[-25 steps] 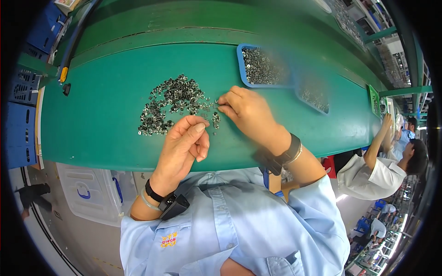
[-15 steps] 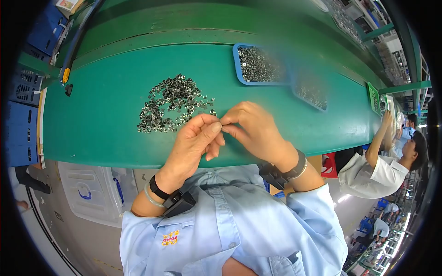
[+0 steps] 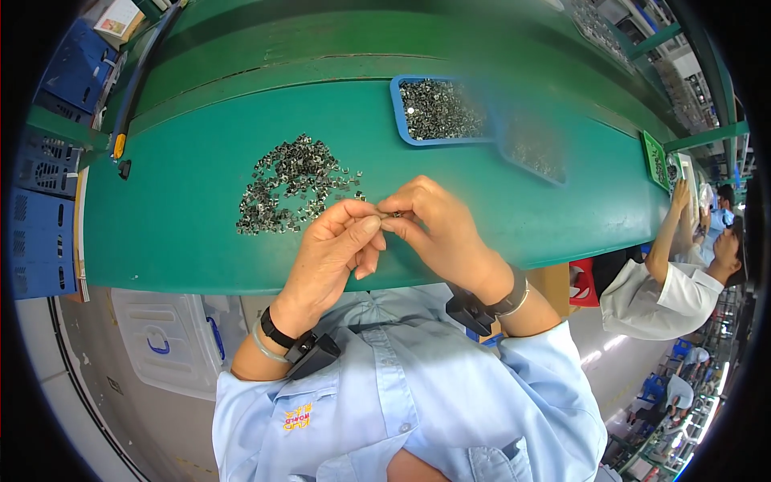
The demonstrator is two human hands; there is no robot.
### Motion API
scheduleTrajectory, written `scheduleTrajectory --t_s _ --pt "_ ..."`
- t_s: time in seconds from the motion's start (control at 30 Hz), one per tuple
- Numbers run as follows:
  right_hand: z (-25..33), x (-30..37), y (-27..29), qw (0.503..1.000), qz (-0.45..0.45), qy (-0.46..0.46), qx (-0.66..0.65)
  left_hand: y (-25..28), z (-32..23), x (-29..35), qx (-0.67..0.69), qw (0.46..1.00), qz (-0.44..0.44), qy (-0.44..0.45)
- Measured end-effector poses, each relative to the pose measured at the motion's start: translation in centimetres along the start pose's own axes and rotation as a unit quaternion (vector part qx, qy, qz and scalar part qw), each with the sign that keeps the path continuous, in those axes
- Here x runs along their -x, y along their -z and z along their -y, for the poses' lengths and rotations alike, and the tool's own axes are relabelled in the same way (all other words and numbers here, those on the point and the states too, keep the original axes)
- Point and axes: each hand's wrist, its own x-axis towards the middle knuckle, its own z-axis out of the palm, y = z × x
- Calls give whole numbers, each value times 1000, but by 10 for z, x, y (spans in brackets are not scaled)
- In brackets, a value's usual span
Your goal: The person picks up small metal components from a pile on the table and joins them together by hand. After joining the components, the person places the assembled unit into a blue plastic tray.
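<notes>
Thumb and forefinger of my left hand (image 3: 341,245) are pinched together, touching the fingertips of my right hand (image 3: 430,225). A tiny dark and silvery part (image 3: 395,214) shows at the right fingertips; its exact kind is too small to make out. Just beyond my left hand lies a loose pile of small black and silver metal parts (image 3: 301,165) on the green tabletop (image 3: 193,209). Whether the left fingers also grip a part is hidden.
A blue tray (image 3: 399,120) full of similar small parts stands at the far side, beside a second, blurred tray (image 3: 534,153). A clear lidded plastic box (image 3: 169,345) sits on the floor at left. Another person (image 3: 662,289) works at the right end of the table.
My view has shifted slightly, so the pile and trays appear a little further left. My hands stay pinched together; a small part now shows at the right fingertips.
</notes>
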Motion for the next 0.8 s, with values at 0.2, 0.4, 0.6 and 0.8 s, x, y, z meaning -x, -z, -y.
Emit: scheduleTrajectory --t_s 0.2,0.4,0.6,0.8 --pt "1 -5 3 991 -14 47 124 -1 -1 -2 18 1000 -6 21" --pt "-7 -4 -2 992 -1 90 84 -1 -3 -6 47 998 13 37" --pt "-7 -5 -10 993 -4 93 78 8 0 -10 92 995 7 37" --pt "-8 -5 -18 985 -37 99 137 8 0 -10 74 997 -9 22"
